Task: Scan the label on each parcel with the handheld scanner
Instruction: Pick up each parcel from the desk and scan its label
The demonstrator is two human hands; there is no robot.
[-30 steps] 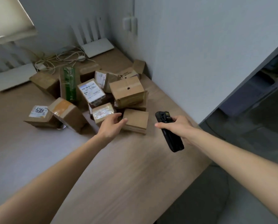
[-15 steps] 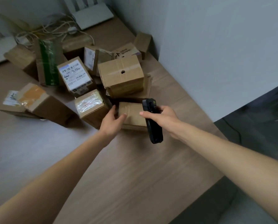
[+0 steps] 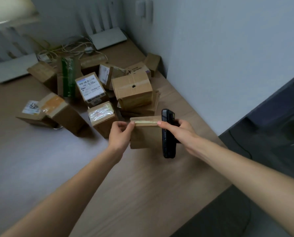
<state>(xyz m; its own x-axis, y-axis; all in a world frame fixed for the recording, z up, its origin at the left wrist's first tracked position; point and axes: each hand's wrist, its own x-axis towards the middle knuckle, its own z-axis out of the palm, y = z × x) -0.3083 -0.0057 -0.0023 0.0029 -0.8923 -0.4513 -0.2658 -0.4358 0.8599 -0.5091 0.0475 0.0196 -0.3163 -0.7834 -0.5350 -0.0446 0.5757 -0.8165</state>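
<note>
A small flat cardboard parcel (image 3: 145, 134) stands tipped up on its edge near the table's right side, its plain brown face toward me and no label showing. My left hand (image 3: 120, 134) grips its left edge, thumb on the taped top. My right hand (image 3: 178, 130) holds the black handheld scanner (image 3: 167, 134) upright against the parcel's right edge, with one fingertip on the parcel's top corner. Behind lies a heap of several cardboard parcels; one (image 3: 91, 89) shows a white barcode label facing up.
The wooden table (image 3: 142, 185) ends at a grey wall (image 3: 220, 65) on the right, with a dark floor area beyond. At the back lie two white router-like devices (image 3: 108, 38) and tangled cables (image 3: 71, 48). A green-taped box (image 3: 67, 77) stands in the heap.
The flat parcel, lying on the table before, has been lifted and tipped upright between both hands. My right hand with the scanner has moved in against its right edge.
</note>
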